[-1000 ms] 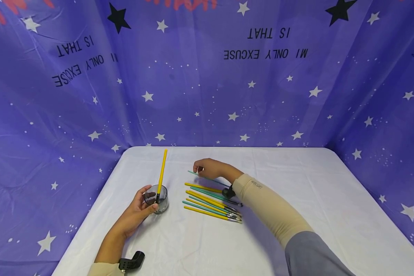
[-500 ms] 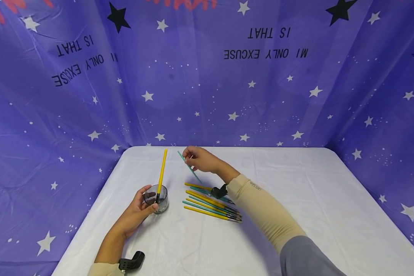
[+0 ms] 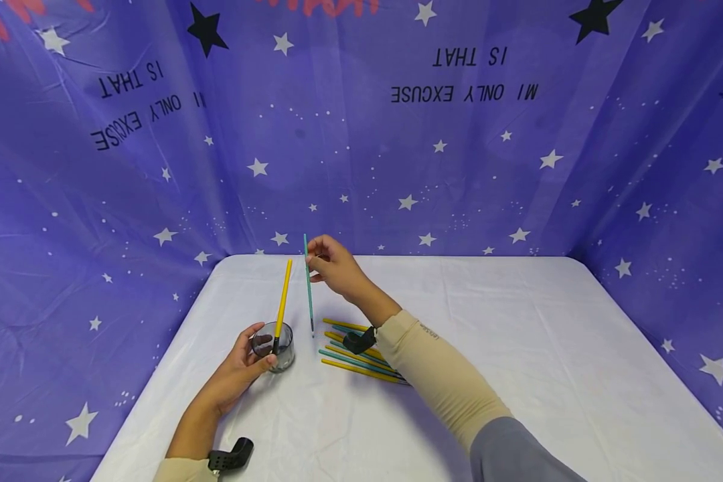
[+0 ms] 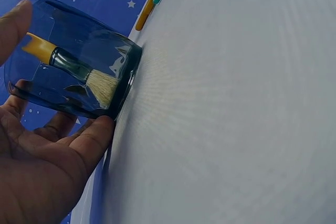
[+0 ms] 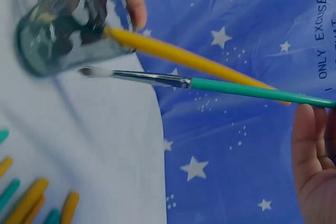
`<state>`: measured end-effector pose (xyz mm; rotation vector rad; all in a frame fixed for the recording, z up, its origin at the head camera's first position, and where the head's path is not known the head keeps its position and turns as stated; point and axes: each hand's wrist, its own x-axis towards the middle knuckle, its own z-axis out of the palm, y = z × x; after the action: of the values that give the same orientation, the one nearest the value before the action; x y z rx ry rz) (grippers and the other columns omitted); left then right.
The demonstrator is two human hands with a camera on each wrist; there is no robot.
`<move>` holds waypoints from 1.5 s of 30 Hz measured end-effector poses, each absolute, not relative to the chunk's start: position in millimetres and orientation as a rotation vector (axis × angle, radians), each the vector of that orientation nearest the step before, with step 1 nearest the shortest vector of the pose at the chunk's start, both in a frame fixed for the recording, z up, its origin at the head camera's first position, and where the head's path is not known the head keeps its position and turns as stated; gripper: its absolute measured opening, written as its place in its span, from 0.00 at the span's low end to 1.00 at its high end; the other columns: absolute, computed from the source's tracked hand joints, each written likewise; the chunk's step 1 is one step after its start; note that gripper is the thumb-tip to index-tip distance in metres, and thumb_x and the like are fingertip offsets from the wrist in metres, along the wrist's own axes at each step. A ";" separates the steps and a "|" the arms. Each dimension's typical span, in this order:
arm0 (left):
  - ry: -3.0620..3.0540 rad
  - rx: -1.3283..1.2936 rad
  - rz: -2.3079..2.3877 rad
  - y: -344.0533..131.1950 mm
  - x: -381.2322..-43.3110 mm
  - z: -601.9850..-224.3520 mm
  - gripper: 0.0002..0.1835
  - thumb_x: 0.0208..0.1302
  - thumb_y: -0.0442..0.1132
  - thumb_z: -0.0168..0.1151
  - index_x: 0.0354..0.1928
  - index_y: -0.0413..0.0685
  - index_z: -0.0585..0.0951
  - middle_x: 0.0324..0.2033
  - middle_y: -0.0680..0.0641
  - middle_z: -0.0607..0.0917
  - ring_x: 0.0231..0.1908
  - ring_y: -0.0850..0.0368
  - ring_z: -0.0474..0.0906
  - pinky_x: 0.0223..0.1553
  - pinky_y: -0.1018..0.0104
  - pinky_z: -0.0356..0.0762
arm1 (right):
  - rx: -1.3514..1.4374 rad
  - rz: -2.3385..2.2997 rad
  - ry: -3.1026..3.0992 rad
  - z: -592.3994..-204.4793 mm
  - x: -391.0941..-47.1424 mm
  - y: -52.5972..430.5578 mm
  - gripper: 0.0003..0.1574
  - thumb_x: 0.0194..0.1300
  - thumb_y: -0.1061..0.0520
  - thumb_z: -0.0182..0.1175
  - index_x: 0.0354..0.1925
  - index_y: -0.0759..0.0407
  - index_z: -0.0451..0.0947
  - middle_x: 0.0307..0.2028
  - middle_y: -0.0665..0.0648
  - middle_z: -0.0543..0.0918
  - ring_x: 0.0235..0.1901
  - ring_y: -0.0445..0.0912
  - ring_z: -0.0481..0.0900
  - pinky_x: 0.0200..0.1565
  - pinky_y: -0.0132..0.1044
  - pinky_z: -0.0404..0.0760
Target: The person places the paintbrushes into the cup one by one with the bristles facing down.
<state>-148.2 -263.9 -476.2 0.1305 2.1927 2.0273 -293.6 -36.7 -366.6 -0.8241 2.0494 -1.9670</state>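
My left hand (image 3: 247, 358) grips a clear, dark-tinted drinking glass (image 3: 284, 355) standing on the table, thumb on one side and fingers on the other. Inside it leans a yellow paintbrush (image 3: 284, 294), and its pale bristles (image 4: 102, 86) reach down to the bottom in the left wrist view. To the right of the glass, my right hand (image 3: 337, 268) pinches a thin teal paintbrush (image 3: 309, 294) near the top of its handle. That brush hangs almost upright, bristles (image 5: 92, 72) down, beside the glass and above the table.
Several yellow and teal paintbrushes (image 3: 352, 367) lie side by side on the white-covered table (image 3: 518, 348), partly hidden under my right wrist and its black camera (image 3: 359, 341). A purple star-printed curtain (image 3: 361, 167) rises behind the table and at both sides.
My right hand has lifted the teal paintbrush off the table and carried it left and up, turning it from nearly flat to nearly upright. The left hand and glass have stayed put.
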 end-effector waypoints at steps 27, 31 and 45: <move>2.193 0.128 2.026 -262.7 -149.9 -474.8 0.42 0.70 0.33 0.60 0.76 0.46 0.45 0.66 0.33 0.60 0.62 0.49 0.65 0.51 0.71 0.73 | -0.555 -2.152 1.923 -422.5 -259.1 -81.2 0.06 0.74 0.66 0.53 0.48 0.62 0.70 0.38 0.55 0.75 0.36 0.44 0.79 0.40 0.40 0.84; 2.188 0.126 2.027 -263.8 -150.2 -475.9 0.42 0.70 0.33 0.60 0.76 0.47 0.44 0.66 0.34 0.60 0.59 0.55 0.67 0.52 0.72 0.72 | -0.541 -2.109 1.937 -427.8 -256.5 -81.2 0.06 0.73 0.66 0.53 0.48 0.62 0.70 0.37 0.55 0.75 0.34 0.44 0.79 0.39 0.40 0.84; 2.182 0.124 2.046 -264.1 -150.5 -479.1 0.43 0.69 0.32 0.61 0.76 0.47 0.45 0.65 0.34 0.61 0.56 0.62 0.70 0.51 0.71 0.73 | -0.698 -1.751 2.172 -451.2 -262.0 -60.5 0.11 0.72 0.64 0.57 0.50 0.69 0.73 0.36 0.53 0.78 0.38 0.56 0.80 0.38 0.48 0.83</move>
<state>-150.5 -264.1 -479.1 0.1241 2.1823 2.0465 -262.0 -60.5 -451.2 -0.6984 2.1723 -1.7507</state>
